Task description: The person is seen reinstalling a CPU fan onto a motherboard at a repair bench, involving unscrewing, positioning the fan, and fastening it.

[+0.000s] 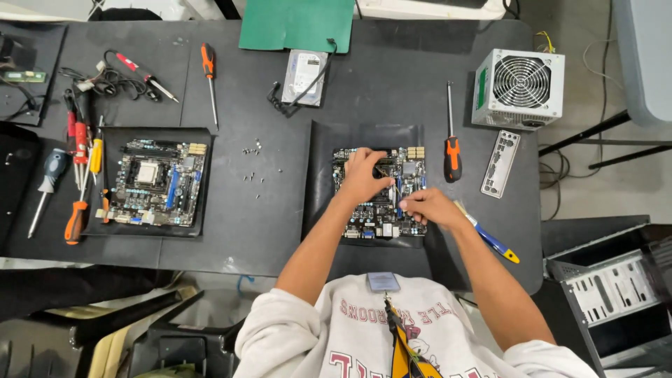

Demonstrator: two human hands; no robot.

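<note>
From the head camera I look down on a dark desk (280, 210), and both hands are working on the motherboard (381, 192) that lies on a black mat (322, 182) near the middle of the front edge of the desk. My left hand (362, 176) rests flat on the upper left part of this board, with the fingers spread apart and pressing on its surface; I cannot tell if they grip anything. My right hand (428, 206) is at the lower right corner of the board, the fingers drawn together as in a pinch, but what they pinch is too small to see. Just beside the right wrist a brush with a blue and yellow handle (493, 241) lies on the desk, toward the right front corner. An orange-handled screwdriver (452, 150) lies just right of the mat, and beyond it a metal I/O shield plate (501, 162). A grey power supply with a fan grille (519, 87) stands at the right rear corner. Near the rear edge lies a hard drive (306, 77), partly under a green sheet (297, 24). A second motherboard (154, 182) sits on its own mat toward the left side, with several screwdrivers (80, 175) beside it near the left edge. Small loose screws (253, 164) are scattered between the two boards.
</note>
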